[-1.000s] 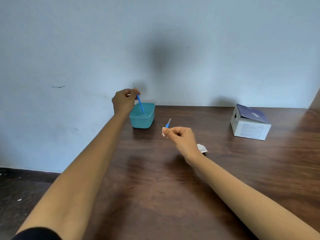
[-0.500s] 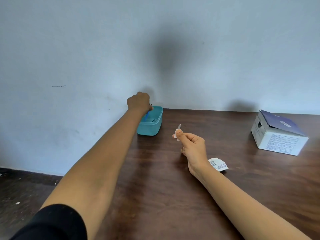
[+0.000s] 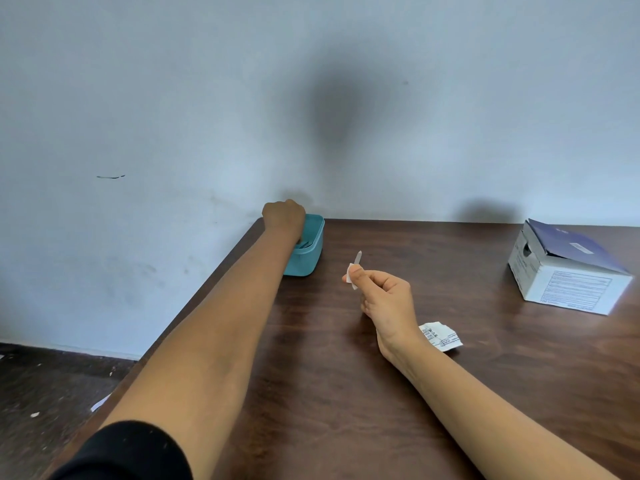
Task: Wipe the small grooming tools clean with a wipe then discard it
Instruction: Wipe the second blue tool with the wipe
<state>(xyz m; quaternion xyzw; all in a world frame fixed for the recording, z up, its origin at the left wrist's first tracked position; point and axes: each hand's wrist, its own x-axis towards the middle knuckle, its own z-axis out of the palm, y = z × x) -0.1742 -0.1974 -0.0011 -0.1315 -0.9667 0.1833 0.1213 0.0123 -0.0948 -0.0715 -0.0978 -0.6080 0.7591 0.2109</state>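
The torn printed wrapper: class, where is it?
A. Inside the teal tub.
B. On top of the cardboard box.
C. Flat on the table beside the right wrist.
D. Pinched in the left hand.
C: the torn wrapper lies flat on the table by the wrist of the right hand, which pinches a wipe, apart from the teal tub and the box.
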